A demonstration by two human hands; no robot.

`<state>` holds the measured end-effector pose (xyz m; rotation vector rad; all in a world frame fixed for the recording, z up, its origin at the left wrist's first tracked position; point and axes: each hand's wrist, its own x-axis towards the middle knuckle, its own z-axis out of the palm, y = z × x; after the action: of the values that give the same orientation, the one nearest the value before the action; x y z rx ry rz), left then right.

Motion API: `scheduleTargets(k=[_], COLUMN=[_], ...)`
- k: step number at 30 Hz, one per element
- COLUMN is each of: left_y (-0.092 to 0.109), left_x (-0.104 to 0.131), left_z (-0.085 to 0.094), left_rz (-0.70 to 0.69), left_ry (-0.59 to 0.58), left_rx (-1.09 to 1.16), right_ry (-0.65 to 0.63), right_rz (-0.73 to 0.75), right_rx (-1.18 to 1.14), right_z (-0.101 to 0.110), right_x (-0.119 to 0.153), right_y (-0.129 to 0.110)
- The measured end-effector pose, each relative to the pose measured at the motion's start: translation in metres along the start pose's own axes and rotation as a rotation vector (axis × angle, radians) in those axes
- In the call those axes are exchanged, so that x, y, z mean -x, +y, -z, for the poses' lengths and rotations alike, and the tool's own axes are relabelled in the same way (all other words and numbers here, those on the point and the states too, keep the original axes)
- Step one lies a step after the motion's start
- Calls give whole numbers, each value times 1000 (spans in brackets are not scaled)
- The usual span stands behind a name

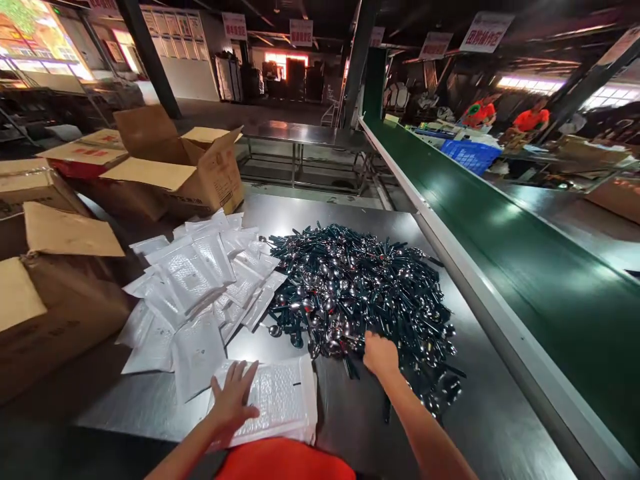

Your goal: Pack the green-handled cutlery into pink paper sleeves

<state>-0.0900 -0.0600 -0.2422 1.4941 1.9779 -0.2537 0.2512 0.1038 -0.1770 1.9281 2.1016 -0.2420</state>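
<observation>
Warehouse-style workshop – green conveyor belt [493, 230], metal table [343, 403], cardboard boxes [220, 175] – hanging signs [487, 32].

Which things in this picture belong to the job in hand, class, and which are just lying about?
Part of the job, it seems:
left hand, spread on white padded mailers
right hand, fingers curled at the spoon pile
mailer heap
steel table beneath

Probably just nearby:
open cardboard box
green conveyor belt
blue basket
</observation>
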Motion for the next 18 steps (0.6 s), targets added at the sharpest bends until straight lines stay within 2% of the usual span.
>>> scheduleTargets(k=[4,7,11,14,16,18], left_y=[2,3,5,9,15,24], left_x=[1,0,1,6,12,18], left_z=[4,6,10,18,25,33], left_rz=[-1,-18,-31,-76,-120,-201], left_ry=[-8,-26,-30,31,113,182], left_rx=[-5,3,-19,-17,91,301], right_ry=[-48,-122,-232,-277,-279,-264], right_rz=[-90,-180,-265,-275,-228,-130], right_rx=[-112,-249,-532,-787,-964,-1130], right_z=[29,37,23,9,5,5], right_x=[1,4,19,39,55,72], right_y=[8,14,16,16,14,9])
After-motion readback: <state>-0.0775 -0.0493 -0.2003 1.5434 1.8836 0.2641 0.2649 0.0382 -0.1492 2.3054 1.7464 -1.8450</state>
